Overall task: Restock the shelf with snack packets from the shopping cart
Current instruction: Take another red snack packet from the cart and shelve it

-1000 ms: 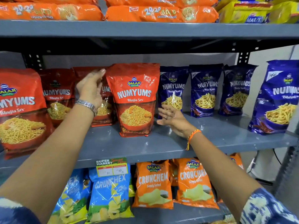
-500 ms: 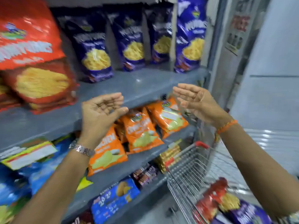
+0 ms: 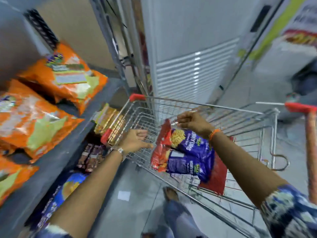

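Our right hand [image 3: 192,121] pinches a red snack packet's [image 3: 162,145] top edge inside the wire shopping cart [image 3: 231,121] — purple packets [image 3: 190,157] lie against it. Our left hand [image 3: 135,141] reaches over the cart's near wall, fingers spread, empty; orange chip bags [image 3: 42,117] crowd the grey shelf [image 3: 56,160] beside.

Both bare arms are stretched forward and down. The left hand [image 3: 135,140] is open with loosely spread fingers, metal watch on the wrist. The right hand [image 3: 192,121] has fingertips pinched together, orange thread band on its wrist.

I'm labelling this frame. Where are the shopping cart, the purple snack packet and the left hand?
shopping cart [image 3: 202,104]: head view, far top rim.
purple snack packet [image 3: 192,148]: head view, printed front.
left hand [image 3: 135,142]: head view, back of hand.
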A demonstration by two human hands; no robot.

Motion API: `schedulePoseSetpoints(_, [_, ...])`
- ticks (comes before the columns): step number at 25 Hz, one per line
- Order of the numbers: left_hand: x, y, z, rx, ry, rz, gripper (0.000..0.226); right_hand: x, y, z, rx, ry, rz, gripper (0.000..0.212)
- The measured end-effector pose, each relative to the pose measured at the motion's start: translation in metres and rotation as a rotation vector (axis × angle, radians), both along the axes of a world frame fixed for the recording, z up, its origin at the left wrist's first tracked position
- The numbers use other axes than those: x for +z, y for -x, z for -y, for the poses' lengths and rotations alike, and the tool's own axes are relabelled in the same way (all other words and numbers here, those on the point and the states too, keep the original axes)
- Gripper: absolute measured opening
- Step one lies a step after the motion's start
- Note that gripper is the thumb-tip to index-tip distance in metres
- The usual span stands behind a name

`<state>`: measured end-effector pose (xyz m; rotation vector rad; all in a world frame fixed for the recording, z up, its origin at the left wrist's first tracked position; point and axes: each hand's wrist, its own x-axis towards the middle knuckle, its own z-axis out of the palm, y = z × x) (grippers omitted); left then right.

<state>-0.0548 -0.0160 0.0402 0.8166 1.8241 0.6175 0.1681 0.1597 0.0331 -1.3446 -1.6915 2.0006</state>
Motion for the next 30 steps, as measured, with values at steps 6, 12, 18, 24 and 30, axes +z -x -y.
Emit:
schedulePoseSetpoints(6, [-0.108, -0.06, -0.048, -0.105, 0.426, -0.225, 0.114, -0.102, 0.0, -0.032, -0.179, 0.054, 0.163, 0.037])
schedulePoseSetpoints(12, [-0.198, -0.126, -0.061, 0.34, 0.665, 0.059, 0.036, -0.173, -0.001, -0.049, -0.291, 0.186, 0.175, 0.041])
schedulePoseSetpoints(18, [-0.224, -0.118, -0.052, 0.455, 0.542, -0.415, 0.092, -0.202, 0.011, -0.06, -0.159, 0.255, 0.103, 0.055])
schedulePoseSetpoints(24, [-0.19, -0.074, -0.054, 0.581, 0.464, -0.123, 0.055, -0.193, 0.031, -0.053, -0.125, 0.398, -0.016, 0.034])
schedulePoseSetpoints(30, [-0.128, -0.024, -0.025, 0.496, 0.352, 0.117, 0.077, -0.126, 0.071, -0.031, -0.296, 0.461, -0.307, 0.013])
